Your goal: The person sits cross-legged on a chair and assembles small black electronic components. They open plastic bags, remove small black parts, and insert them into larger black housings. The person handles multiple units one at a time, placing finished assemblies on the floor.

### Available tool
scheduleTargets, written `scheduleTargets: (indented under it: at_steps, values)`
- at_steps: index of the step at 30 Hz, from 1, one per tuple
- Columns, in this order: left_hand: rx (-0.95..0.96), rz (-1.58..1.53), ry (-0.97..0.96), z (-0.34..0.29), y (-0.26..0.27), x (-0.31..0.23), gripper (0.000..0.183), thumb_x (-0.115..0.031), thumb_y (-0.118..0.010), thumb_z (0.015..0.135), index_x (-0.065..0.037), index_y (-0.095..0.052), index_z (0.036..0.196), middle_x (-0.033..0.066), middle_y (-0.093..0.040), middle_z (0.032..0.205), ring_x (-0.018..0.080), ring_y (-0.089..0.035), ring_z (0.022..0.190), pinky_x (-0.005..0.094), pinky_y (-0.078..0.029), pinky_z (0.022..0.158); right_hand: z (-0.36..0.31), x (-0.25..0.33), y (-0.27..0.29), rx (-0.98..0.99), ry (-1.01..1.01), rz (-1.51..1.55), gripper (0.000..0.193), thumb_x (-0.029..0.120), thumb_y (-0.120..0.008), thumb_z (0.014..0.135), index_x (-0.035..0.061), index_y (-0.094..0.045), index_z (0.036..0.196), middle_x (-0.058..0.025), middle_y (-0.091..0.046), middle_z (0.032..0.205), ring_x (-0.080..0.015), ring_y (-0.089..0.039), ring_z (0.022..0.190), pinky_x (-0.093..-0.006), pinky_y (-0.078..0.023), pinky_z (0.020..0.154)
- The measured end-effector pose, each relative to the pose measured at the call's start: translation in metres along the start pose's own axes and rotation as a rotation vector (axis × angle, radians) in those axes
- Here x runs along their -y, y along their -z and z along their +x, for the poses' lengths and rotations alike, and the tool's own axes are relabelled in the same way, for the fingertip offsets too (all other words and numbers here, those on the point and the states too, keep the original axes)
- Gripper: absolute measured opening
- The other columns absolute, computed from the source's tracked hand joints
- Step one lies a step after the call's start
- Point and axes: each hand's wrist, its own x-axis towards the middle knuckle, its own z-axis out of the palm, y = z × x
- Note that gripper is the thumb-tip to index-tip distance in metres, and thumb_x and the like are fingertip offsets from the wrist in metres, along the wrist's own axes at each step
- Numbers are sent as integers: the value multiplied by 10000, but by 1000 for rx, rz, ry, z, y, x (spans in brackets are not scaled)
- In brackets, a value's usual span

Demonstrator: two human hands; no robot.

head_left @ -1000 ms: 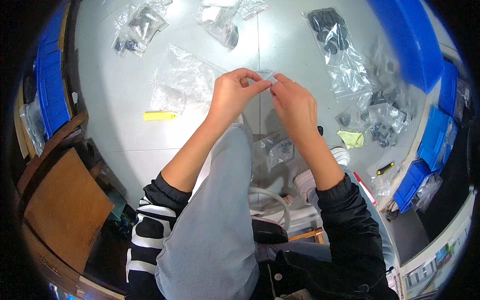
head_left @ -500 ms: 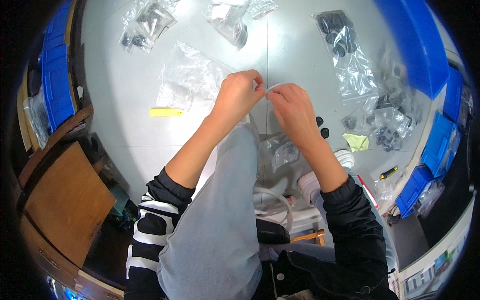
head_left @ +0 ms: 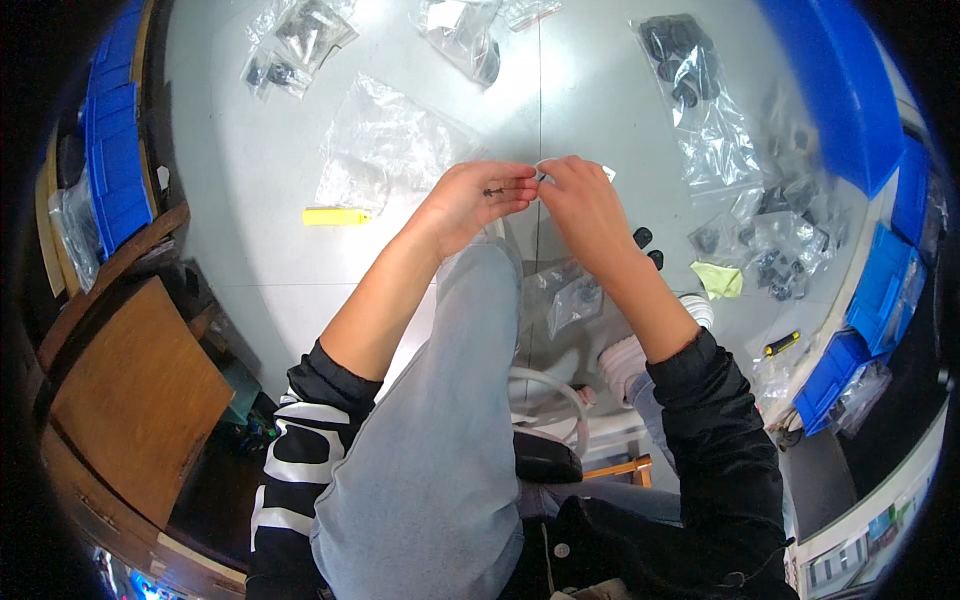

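My left hand point(head_left: 472, 205) is turned palm up, fingers stretched out and slightly curled. Small dark screws point(head_left: 493, 192) lie on its fingers. My right hand point(head_left: 585, 212) meets its fingertips, thumb and fingers pinched on a small clear plastic bag point(head_left: 546, 166), mostly hidden by the hand. A white corner point(head_left: 608, 173) sticks out past the right knuckles. Beyond my left hand a large clear plastic bag point(head_left: 385, 140) lies flat on the grey tabletop point(head_left: 270, 190). The yellow cutter point(head_left: 336, 216) rests at its near edge.
On the right are a bag of black parts point(head_left: 690, 80), several small parts bags point(head_left: 790, 240), a yellow-green scrap point(head_left: 718, 280) and a yellow-black knife point(head_left: 782, 343). Two black pieces point(head_left: 648, 248) sit beside my right wrist. Blue bins point(head_left: 835, 90) stand along the edges.
My left hand has rolled from a pinch to palm up, showing the dark screws. The right hand has shifted slightly and stays pinched beside it.
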Motion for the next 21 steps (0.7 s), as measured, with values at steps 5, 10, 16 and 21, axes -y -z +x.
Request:
scheduleTargets:
  at_steps: [5,10,16,21]
  values:
    - [21,-168,62,2,2,5,537,-337,-300,947,127,-409,1193,203,-459,1207,244,-445,1128,343,-327,1009,-2,-2,-13,89,30,-19,123,61,-552,661,14,-588,769,-93,-556,1023,-242,-511,974,-359,-407,851]
    - [44,-272,82,2,-4,6,743,-509,-244,927,152,-288,1263,210,-354,1302,243,-343,1216,344,-247,1049,-1,1,-20,47,20,-30,141,67,-564,633,7,-609,752,-92,-558,1024,-238,-522,969,-353,-425,840]
    - [47,-209,25,-3,-20,8,858,-606,-247,884,147,-229,1296,190,-341,1306,232,-329,1210,328,-215,1049,1,3,-20,16,58,-76,150,92,-571,625,23,-637,740,-72,-569,922,-199,-527,898,-308,-432,781]
    - [51,-166,-5,-6,-23,6,867,-628,-244,872,128,-254,1295,168,-350,1300,212,-325,1205,315,-212,1040,3,6,-20,56,23,-49,151,79,-568,628,10,-641,741,-92,-572,1026,-216,-525,958,-326,-429,820]
